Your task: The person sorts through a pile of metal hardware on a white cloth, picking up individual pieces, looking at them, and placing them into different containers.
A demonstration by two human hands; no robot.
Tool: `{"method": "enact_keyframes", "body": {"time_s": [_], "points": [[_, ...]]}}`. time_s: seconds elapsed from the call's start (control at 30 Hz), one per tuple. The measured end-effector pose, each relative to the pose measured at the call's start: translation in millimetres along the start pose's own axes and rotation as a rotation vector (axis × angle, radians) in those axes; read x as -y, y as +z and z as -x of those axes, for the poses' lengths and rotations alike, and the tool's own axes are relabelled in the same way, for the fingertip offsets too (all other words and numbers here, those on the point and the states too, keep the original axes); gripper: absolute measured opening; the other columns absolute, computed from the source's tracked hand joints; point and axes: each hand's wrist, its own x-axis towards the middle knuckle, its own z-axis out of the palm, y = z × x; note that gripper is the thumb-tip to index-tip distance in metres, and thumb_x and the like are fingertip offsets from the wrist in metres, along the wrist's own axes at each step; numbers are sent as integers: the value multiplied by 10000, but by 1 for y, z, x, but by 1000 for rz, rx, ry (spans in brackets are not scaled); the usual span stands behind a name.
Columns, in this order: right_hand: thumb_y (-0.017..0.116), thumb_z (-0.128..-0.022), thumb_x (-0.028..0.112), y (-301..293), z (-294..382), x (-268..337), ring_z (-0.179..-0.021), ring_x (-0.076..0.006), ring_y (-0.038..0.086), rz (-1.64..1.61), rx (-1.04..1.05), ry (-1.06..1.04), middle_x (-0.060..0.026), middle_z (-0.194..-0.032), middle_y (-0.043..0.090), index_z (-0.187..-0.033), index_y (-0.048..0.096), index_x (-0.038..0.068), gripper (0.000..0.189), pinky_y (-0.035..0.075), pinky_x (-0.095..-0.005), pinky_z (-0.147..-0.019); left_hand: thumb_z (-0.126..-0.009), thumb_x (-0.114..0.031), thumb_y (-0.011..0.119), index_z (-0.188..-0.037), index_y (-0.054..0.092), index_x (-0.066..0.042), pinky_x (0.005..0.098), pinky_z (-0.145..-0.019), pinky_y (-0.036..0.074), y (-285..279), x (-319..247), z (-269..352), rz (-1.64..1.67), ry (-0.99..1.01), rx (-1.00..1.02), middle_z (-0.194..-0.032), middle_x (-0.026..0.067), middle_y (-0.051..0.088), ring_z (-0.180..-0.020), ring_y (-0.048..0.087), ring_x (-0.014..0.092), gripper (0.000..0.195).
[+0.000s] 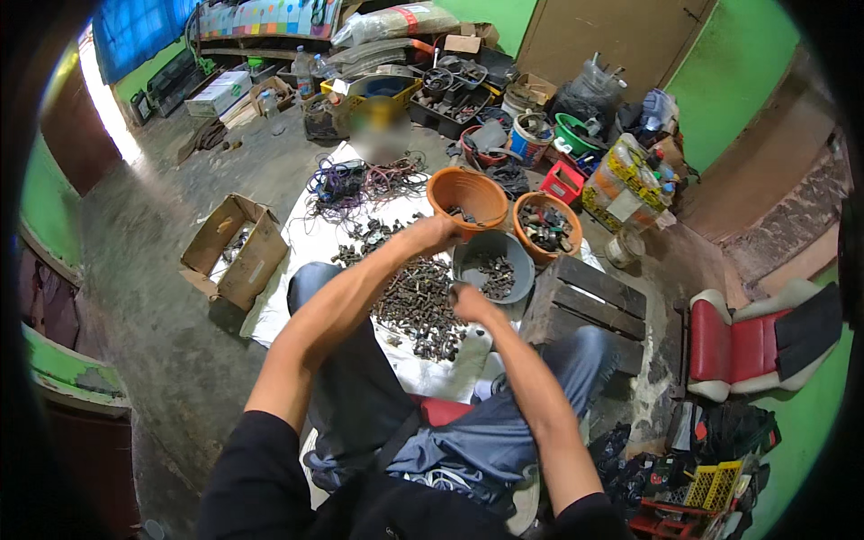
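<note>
My left hand [437, 234] is at the near rim of an orange bucket [467, 181], just above a grey bucket [528, 278]. Motion blurs its fingers, and I cannot tell whether they hold anything. Small metal parts lie inside both buckets. My right hand [472, 303] is by the grey bucket's near left side, over the edge of a large pile of bolts and small metal fittings [413, 297]. Its fingers look curled, but their contents are hidden. Beneath the pile spreads a white sheet [295, 233] on the floor.
A second orange bucket [577, 233] of mixed parts stands right of the first. Beside it is a dark slatted wooden crate [601, 280]. An open cardboard box [263, 266] stands left. Tangled wires [337, 182] lie at the sheet's far end. A red car seat [749, 344] is far right.
</note>
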Motion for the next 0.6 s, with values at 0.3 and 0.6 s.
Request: {"method": "enact_keyframes", "body": {"time_s": [0.3,0.6], "points": [[385,-868,248,-157,87,6,-786,-304,587,-398,-347,50,-181,-855,606,-931,589,2,325,457,-359,-700,-851,-166,533,-908,601,33,369,-623,460,-28,-43,38,36,-41,-36,-749,173,628,-632,591,235,217],[367,-931,249,-164,104,51,-610,-98,471,-1469,-450,127,-41,-771,526,-935,528,23,278,413,-235,-511,-873,-134,565,-1055,552,37,259,-696,484,-37,-106,11,821,-195,-142,-892,67,612,-802,598,125,250]]}}
